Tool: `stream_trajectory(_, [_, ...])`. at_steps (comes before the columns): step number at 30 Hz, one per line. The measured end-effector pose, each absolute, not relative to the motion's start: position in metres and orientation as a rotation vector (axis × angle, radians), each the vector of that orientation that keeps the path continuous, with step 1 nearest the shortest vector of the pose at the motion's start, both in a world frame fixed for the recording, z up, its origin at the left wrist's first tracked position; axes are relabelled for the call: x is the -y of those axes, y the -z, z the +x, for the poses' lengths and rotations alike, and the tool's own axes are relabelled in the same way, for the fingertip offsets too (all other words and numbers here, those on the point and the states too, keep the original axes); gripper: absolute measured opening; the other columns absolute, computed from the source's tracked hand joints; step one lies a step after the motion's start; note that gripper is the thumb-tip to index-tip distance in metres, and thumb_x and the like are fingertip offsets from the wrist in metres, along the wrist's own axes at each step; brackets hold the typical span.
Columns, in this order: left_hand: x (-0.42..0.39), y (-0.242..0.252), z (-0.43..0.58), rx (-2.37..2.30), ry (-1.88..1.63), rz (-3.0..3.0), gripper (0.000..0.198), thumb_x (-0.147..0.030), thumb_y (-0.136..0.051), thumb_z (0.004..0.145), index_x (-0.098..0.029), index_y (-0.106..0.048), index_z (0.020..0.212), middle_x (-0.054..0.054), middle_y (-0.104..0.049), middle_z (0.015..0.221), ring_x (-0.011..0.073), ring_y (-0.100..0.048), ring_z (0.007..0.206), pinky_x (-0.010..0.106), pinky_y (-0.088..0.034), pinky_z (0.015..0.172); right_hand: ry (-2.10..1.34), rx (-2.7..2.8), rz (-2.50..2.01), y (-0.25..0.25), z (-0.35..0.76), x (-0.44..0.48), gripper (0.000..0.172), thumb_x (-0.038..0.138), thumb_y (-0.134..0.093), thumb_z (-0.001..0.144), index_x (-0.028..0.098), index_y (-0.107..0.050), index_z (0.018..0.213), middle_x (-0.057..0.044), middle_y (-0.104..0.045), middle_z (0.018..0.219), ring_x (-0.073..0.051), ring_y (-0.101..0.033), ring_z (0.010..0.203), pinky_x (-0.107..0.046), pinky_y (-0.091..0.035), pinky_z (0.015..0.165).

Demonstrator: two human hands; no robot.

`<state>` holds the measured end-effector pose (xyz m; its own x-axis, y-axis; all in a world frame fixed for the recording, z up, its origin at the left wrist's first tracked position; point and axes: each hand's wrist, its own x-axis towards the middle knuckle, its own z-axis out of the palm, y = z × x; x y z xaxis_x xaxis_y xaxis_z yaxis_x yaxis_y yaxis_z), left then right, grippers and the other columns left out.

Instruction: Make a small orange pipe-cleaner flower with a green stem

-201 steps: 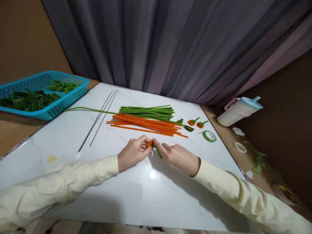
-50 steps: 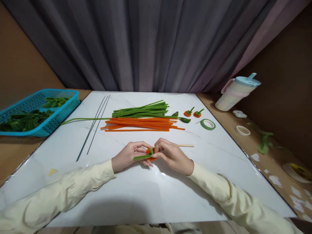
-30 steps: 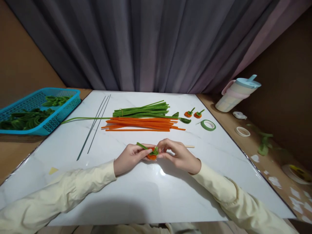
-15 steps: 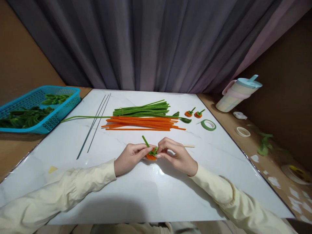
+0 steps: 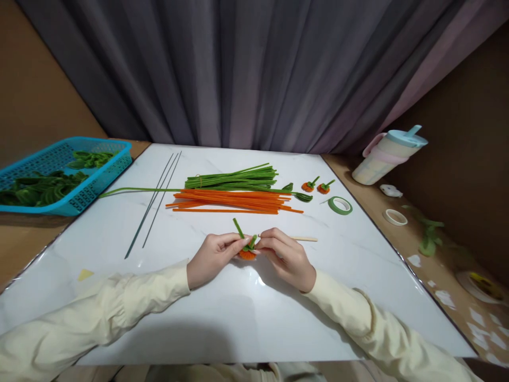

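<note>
At the middle of the table, a small orange pipe-cleaner persimmon (image 5: pixel 247 255) with green leaves and an upright green stem sits between my hands. My left hand (image 5: pixel 213 259) pinches it from the left with thumb and forefinger. From the right, my right hand (image 5: pixel 287 260) has its fingertips closed at the green leaf part; exactly what they grip is small and partly hidden. Behind my right hand lies a thin wooden stick (image 5: pixel 307 239), its near end covered. Just beyond are orange pipe cleaners (image 5: pixel 234 202) and a bundle of green pipe cleaners (image 5: pixel 230 178).
Two similar orange pieces (image 5: pixel 308 187) stand at the back right, beside a roll of green tape (image 5: pixel 340 206). Dark thin wires (image 5: pixel 149 215) lie left. A blue basket (image 5: pixel 99 179) holds green leaf pieces. A tumbler (image 5: pixel 382 159) stands at the right, near paper scraps (image 5: pixel 445 298).
My right hand's fingers have straightened and shifted slightly, with the wrist turned a little inward. The persimmon has tilted slightly in my left hand, which stays nearly in place.
</note>
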<state>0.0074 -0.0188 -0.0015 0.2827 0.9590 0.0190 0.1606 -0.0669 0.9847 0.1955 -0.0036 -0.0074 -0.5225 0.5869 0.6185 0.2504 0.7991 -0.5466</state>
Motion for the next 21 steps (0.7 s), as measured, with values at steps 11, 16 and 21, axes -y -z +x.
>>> stream_trajectory(11, [0.020, 0.000, 0.005, -1.110, -0.948, 1.755, 0.029, -0.031, -0.048, 0.087, -0.014, -0.071, 0.094, 0.005, -0.071, 0.096, 0.0173, -0.067, 0.080, 0.022, -0.052, 0.071, -0.358, 2.211, -0.674, 0.004, 0.195, 0.008, 0.011, 0.014, -0.043, 0.089, 0.018, -0.054, 0.089, -0.007, -0.056, 0.083, -0.014, -0.054, 0.070, -0.026, -0.045, 0.060])
stream_trajectory(16, [0.023, 0.002, 0.004, -1.106, -1.039, 1.899, 0.027, -0.027, -0.048, 0.087, -0.015, -0.071, 0.092, 0.005, -0.071, 0.097, 0.0160, -0.068, 0.078, 0.021, -0.053, 0.073, -0.613, 2.237, -0.646, -0.006, 0.202, 0.003, 0.010, 0.027, -0.050, 0.089, 0.018, -0.052, 0.087, -0.005, -0.055, 0.079, -0.013, -0.052, 0.070, -0.024, -0.044, 0.061])
stream_trajectory(21, [0.025, 0.004, 0.003, -1.085, -1.068, 1.997, 0.023, -0.023, -0.049, 0.087, -0.016, -0.070, 0.092, 0.005, -0.071, 0.096, 0.0152, -0.068, 0.078, 0.021, -0.053, 0.073, -0.884, 2.327, -0.777, -0.013, 0.206, 0.000, 0.019, 0.034, -0.050, 0.088, 0.017, -0.051, 0.079, -0.002, -0.055, 0.073, -0.011, -0.048, 0.061, -0.022, -0.040, 0.055])
